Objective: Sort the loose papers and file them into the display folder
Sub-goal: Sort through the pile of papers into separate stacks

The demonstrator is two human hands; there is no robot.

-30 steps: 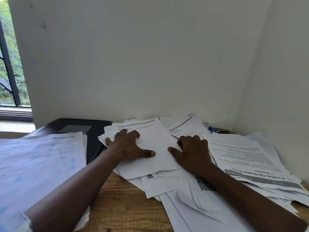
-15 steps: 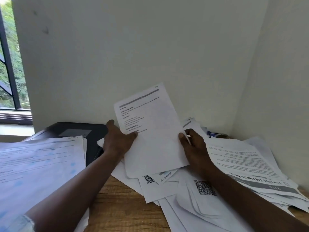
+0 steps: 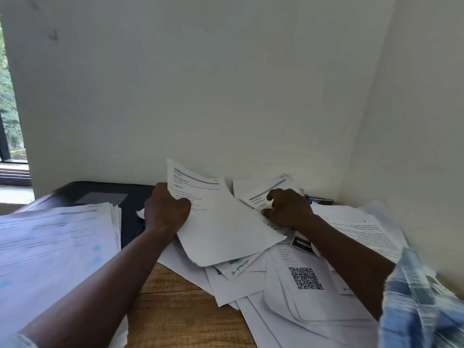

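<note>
While your left hand (image 3: 167, 212) grips the printed sheet (image 3: 221, 222) by its left edge, thumb on the face and fingers curled behind, lift it fully free before you swing it anywhere. Its lower corner hangs just over the loose papers (image 3: 301, 305) and would likely drag a neighbour along. Read the heading first, then choose its group. With paper this slippery, I judge one sheet per lift the safer rhythm.

In the head view, your only one, the left forearm reaches in from the lower left with a straight wrist, the sheet tilted up toward the wall (image 3: 226, 96). Your right hand (image 3: 288, 209) sits further back and to the right, fingers curled down onto a grey-headed page (image 3: 261, 190) lying among the loose papers. Whether it pinches that page or merely presses it, I cannot tell. The right forearm crosses the papers from a blue checked sleeve (image 3: 414, 310).

The loose papers sprawl over the right side of the wooden table (image 3: 175, 310), into the corner. A squarer stack (image 3: 55, 247) lies at left, overlapping a dark cover (image 3: 100, 197) by the wall, probably the display folder.
</note>
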